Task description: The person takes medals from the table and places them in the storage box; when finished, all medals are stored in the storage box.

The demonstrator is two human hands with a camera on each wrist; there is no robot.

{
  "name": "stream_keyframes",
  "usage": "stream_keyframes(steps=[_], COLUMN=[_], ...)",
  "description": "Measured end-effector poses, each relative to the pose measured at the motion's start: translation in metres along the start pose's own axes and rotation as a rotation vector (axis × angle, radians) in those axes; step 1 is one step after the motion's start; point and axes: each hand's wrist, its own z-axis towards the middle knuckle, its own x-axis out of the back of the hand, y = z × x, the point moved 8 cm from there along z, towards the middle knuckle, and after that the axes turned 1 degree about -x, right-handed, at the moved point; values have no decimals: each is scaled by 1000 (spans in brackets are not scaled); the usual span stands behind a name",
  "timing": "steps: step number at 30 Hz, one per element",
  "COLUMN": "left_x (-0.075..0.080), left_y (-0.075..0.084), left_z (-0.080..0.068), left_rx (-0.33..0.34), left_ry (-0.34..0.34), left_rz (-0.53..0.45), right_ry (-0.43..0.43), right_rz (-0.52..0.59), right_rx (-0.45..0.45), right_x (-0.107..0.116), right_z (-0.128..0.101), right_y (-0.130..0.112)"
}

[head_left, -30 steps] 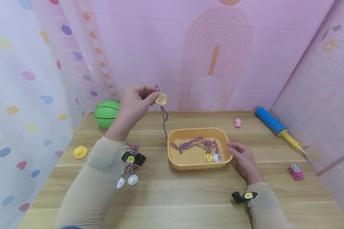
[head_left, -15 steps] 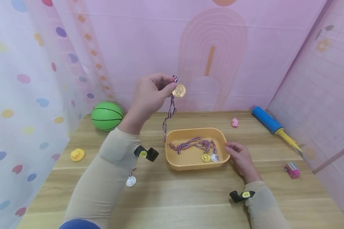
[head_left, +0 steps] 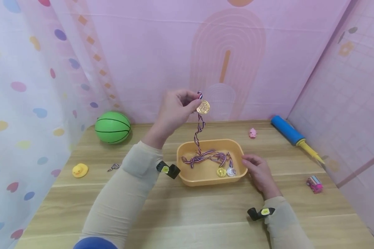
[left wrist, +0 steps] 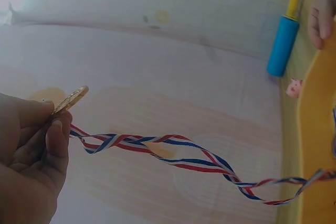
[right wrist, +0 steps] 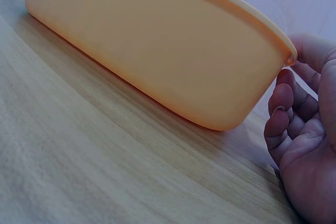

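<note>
Pinching a gold medal (head_left: 203, 107) at its edge, the left hand (head_left: 174, 110) holds it above the tray (head_left: 187, 178), centre tabletop (head_left: 187, 214). Ribbon (head_left: 198, 135): striped, twisted, trailing down into the tray. Right hand (head_left: 258, 171): fingers loosely curled, resting against the tray's right wall. In tray: gold medal, silver medal (head_left: 231, 172), tangled ribbons. Handling, judged: disc light, stiff, smooth; ribbon limp, prone to snag; best held at the disc rim or ribbon top. Far left: green ball (head_left: 112, 127). Left: duck (head_left: 80, 170). Far right: pump (head_left: 291, 135).

Beige long sleeves on both arms; black strap with yellow tag at each wrist; hands bare
</note>
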Motion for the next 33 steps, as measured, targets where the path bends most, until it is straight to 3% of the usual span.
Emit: stream_keyframes(steps=[9,16,23,33], left_x=[-17,-41,-64,-93], left_y=[-51,-81,-114,-142], left_z=[-8,-21,-32,-45], left_rx=[152,194,228,254], left_ry=[-84,-187,-247,-322], left_rz=[4,36,119,201], right_ry=[10,16,17,8], right_rz=[-27,-37,-25,-2], right_rx=[-27,-34,-22,-5], right_x=[4,6,5,2], right_z=[-1,-1,-3,-5], right_y=[-1,-1,-3,-6])
